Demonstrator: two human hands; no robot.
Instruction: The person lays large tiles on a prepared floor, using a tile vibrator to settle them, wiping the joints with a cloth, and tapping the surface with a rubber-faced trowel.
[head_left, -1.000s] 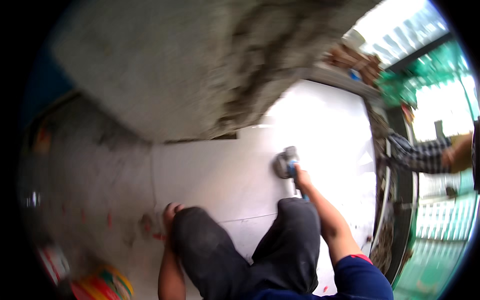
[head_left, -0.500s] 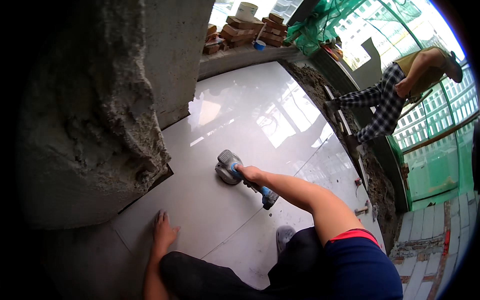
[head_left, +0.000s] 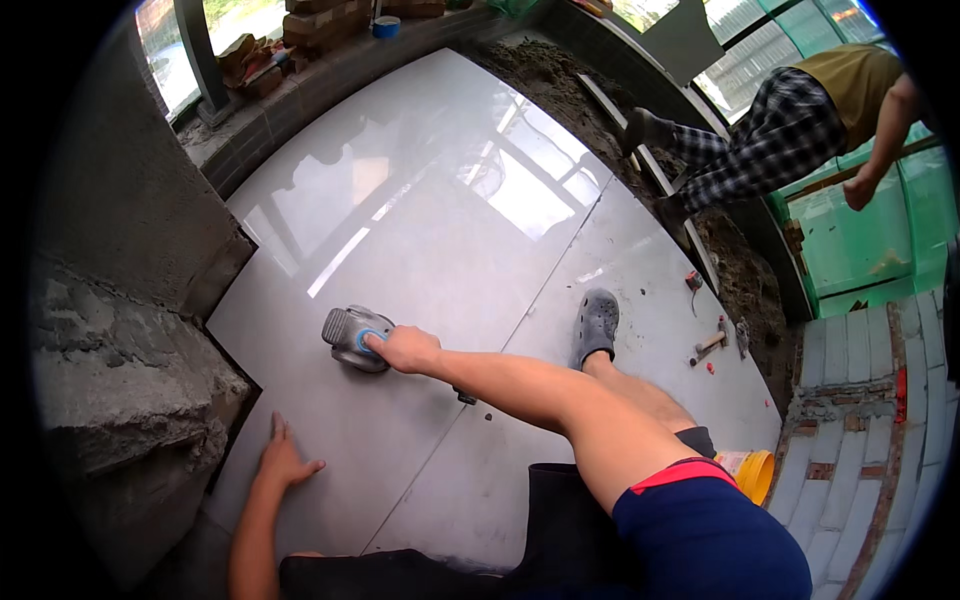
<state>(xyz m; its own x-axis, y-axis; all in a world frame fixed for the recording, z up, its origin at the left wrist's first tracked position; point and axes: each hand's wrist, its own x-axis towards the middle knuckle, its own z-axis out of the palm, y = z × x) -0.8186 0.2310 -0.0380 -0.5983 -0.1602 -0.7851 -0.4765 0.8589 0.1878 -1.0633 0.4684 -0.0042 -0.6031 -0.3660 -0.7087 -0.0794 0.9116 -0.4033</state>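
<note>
My right hand (head_left: pixel 405 348) grips a grey power tool with a blue collar (head_left: pixel 352 338), its round base down on a large glossy light grey floor tile (head_left: pixel 400 250) to the left of a straight seam. My left hand (head_left: pixel 285 460) lies with fingers apart on the tile near the notched edge beside the rough concrete column (head_left: pixel 130 380). My grey clog (head_left: pixel 597 325) rests on the tiles right of the seam.
A person in checked trousers (head_left: pixel 760 150) is over the mortar strip at right, by a long straight bar (head_left: pixel 635 135). A hammer (head_left: pixel 712 343), a small red tool (head_left: pixel 694 280) and a yellow bucket (head_left: pixel 755 475) lie right. Bricks (head_left: pixel 320 25) are stacked behind; a block wall (head_left: pixel 860 460) stands right.
My view has swung onto the tile. My right hand and the tool have moved left across it. My right leg is now stretched out with the clog further forward.
</note>
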